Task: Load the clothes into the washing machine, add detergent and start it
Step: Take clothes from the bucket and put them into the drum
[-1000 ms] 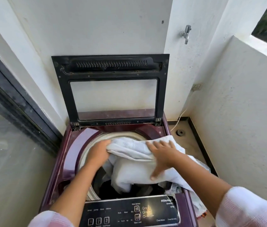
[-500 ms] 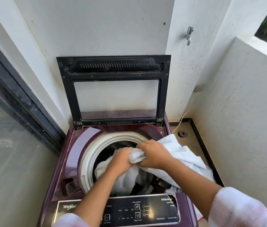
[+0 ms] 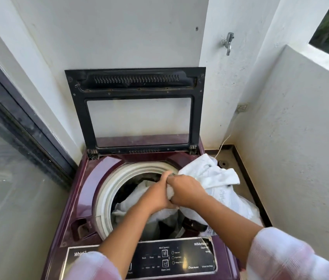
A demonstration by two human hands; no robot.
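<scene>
One white cloth (image 3: 210, 175), gripped by left hand (image 3: 156, 196) and right hand (image 3: 188, 190), trails rightward.

Left hand (image 3: 157, 196): moved from the drum rim (image 3: 119, 182) to the middle, gripping the white cloth (image 3: 210, 176)
Right hand (image 3: 188, 191): went from flat on the cloth to gripping it
White cloth: bunched rightward, uncovering the rim

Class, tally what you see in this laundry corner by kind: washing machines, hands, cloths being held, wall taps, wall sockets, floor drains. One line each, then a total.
Washing machine: 1
Hands: 2 (left hand, right hand)
White cloth gripped by both hands: 1
Wall tap: 1
Wall socket: 1
Floor drain: 1
Total: 7
</scene>
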